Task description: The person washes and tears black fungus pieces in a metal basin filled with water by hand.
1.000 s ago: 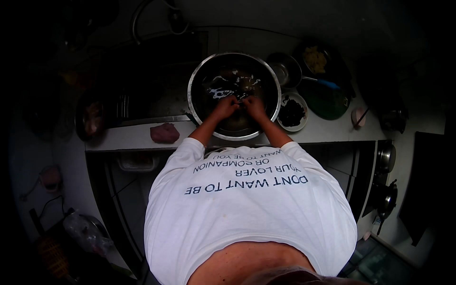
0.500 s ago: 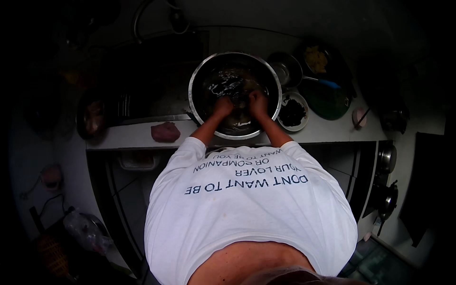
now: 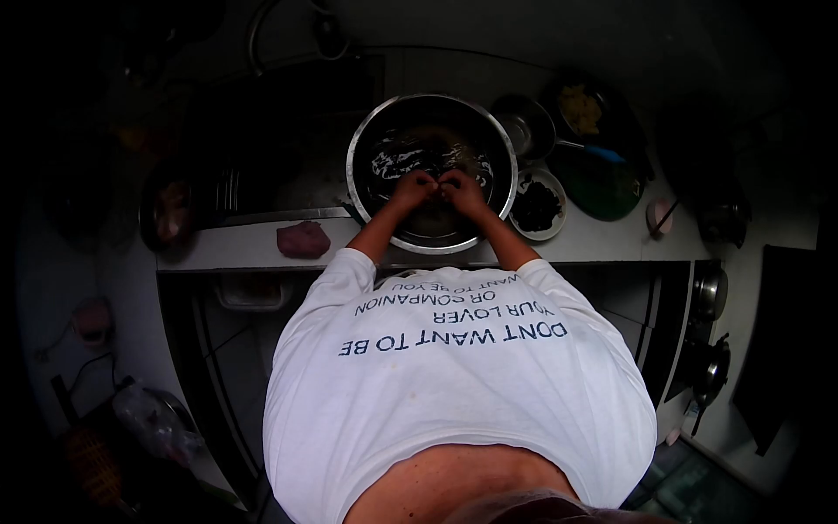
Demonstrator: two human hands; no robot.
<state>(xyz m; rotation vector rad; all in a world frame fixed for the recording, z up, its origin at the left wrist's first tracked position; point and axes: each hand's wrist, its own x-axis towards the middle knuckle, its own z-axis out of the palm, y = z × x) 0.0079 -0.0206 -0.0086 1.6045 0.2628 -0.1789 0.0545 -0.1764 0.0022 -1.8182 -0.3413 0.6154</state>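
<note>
A wide metal basin (image 3: 351, 166) of dark, glinting water stands at the counter's front edge. Inside it, my left hand (image 3: 414, 189) and my right hand (image 3: 463, 190) are close together, fingertips almost meeting over the water. Both hands have their fingers curled into a pinch. Something small and dark may be between them, too dim to name. Just right of the basin sits a white bowl (image 3: 559, 225) with dark, crumpled pieces (image 3: 535, 204) in it.
A small pan (image 3: 521, 127) with a blue handle (image 3: 604, 154) lies behind the bowl, beside a green board (image 3: 607, 192) and a dish of yellow pieces (image 3: 580, 108). Left of the basin are a pinkish cloth-like lump (image 3: 303, 239) and a dark dish (image 3: 166, 214).
My hands have come up out of the water and moved toward each other, from apart to nearly touching. The basin and surrounding dishes stay put.
</note>
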